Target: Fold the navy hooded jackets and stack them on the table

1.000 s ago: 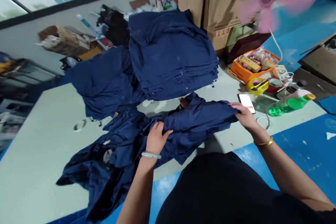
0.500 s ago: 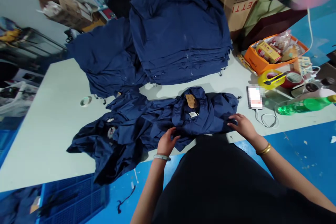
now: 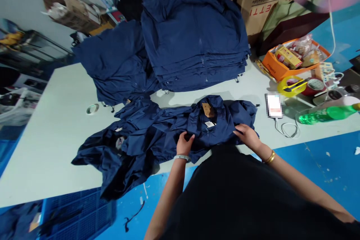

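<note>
While the stack (image 3: 194,33) beyond the fingers (image 3: 182,135) looks folded, the jacket (image 3: 226,120) beneath them seems part-folded, left hand (image 3: 184,145) spread, any pinch by the right hand (image 3: 250,137) unclear.

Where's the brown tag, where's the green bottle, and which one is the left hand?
Brown tag (image 3: 208,110): head view, middle of its visible side.
Green bottle (image 3: 327,114): head view, side of its body.
Left hand (image 3: 184,145): head view, back of the hand.
</note>
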Demonstrator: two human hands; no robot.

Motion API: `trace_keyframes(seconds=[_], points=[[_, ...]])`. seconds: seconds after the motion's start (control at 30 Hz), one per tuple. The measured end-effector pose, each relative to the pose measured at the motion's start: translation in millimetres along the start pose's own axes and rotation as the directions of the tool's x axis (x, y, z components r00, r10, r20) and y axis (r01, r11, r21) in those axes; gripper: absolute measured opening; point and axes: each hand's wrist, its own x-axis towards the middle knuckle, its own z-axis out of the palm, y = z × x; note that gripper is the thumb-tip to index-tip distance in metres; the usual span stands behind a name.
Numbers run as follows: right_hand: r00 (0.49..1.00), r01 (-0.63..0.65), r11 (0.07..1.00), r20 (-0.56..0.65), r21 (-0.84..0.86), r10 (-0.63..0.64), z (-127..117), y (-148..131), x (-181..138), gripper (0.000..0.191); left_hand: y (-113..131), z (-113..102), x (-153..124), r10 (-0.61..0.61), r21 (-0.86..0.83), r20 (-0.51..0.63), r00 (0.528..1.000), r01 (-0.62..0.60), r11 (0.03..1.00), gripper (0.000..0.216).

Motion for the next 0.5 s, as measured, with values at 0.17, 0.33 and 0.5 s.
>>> trace_keyframes(seconds=[0.17, 0.33, 0.5], points=[[0.972, -0.104, 0.964, -0.182, 0.244, 0.151, -4.1, 22.4, -18.3, 0.024, 9.0, -4.5, -12.4, 0.099, 0.041, 0.345, 0.933, -0.121, 0.992, 0.034], [0.94, -0.23, 0.957, -0.215, 0.178, 0.266, -4.5, 18.3, -25.7, 0.037, 35.5, -12.4, -23.1, 0.35, 0.289, 0.392, 0.851, -0.475, 0.831, 0.015], [0.96, -0.119, 0.992, -0.262, -0.047, 0.103, -6.5, -8.4, -10.1, 0.046, 50.6, -15.1, -23.5, 0.455, 0.388, 0.334, 0.825, -0.561, 0.731, 0.017]])
